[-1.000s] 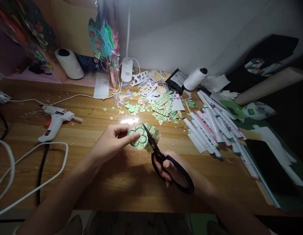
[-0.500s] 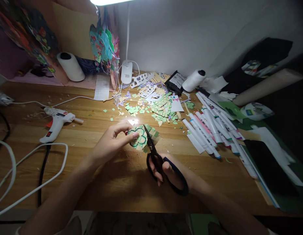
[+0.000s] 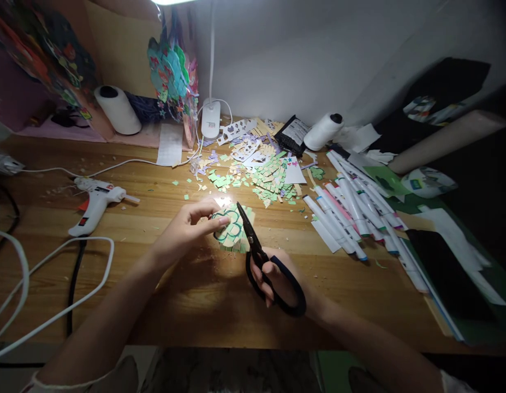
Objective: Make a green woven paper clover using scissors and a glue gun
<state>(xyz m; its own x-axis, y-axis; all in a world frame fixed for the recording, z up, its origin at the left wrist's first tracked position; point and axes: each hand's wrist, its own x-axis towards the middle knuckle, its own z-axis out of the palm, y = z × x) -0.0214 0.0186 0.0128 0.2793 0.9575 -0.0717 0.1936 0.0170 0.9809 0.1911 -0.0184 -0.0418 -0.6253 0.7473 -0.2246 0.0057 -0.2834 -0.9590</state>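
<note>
Between the thumb and fingers of my left hand (image 3: pixel 191 226) is a small piece of green and cream checkered paper (image 3: pixel 233 229), with a rounded, cloud-like outline drawn on it in dark green. My right hand (image 3: pixel 277 278) grips a pair of black scissors (image 3: pixel 253 240), thumb and fingers through the loops. The blades point up and away, lying at the paper's right edge, and look nearly closed. Part of the paper is hidden behind the blades and my left thumb.
A heap of paper scraps (image 3: pixel 269 174) lies behind my hands. Several white markers (image 3: pixel 351 207) are at the right, near a black phone (image 3: pixel 445 273). At the left lie a glue gun (image 3: pixel 95 204) and a white cable (image 3: pixel 107 262). Thread spools (image 3: pixel 324 132) stand at the back.
The scissor blades have come closer together, and the right hand has shifted slightly up and left. The checkered paper has turned a little in my left hand.
</note>
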